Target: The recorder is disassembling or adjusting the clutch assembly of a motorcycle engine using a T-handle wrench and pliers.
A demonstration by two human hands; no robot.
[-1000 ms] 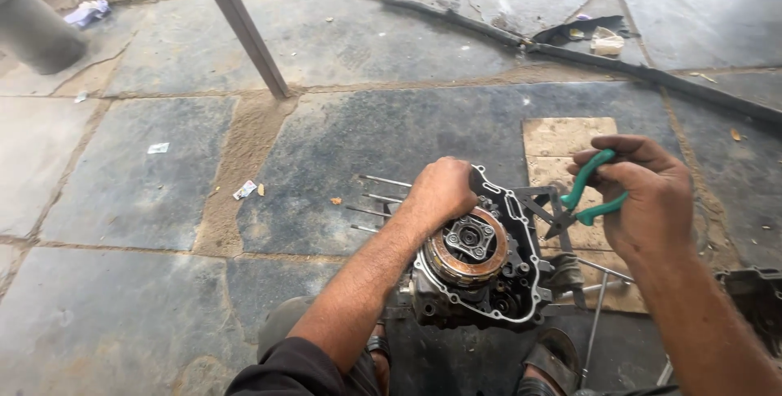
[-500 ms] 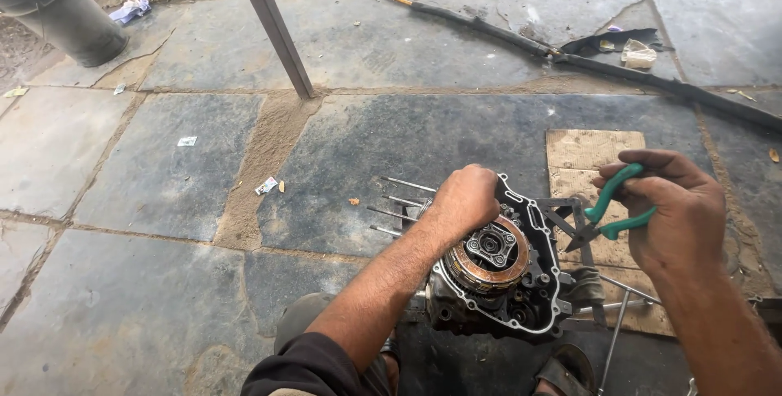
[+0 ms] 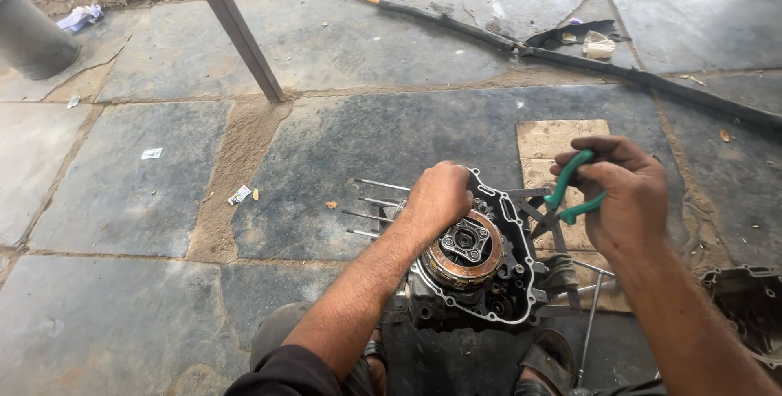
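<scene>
An opened engine case (image 3: 481, 282) stands on the stone floor between my feet, with a round copper-coloured clutch pack (image 3: 466, 248) exposed in its middle. My left hand (image 3: 436, 198) rests closed on the upper left rim of the case, beside several long steel studs (image 3: 371, 200) that stick out to the left. My right hand (image 3: 623, 196) is to the right of the case and grips green-handled pliers (image 3: 570, 192), whose dark jaws point down-left toward the case's right edge.
A cardboard sheet (image 3: 558, 147) lies under the pliers. A black hose (image 3: 570, 58) crosses the floor at the back. A slanted metal bar (image 3: 232, 25) stands at back left, a grey pipe (image 3: 32, 37) at far left. Another dark engine part (image 3: 745, 306) sits at right.
The view has shifted a little, so everything sits further right and lower. Both hands keep their places on the case and the pliers.
</scene>
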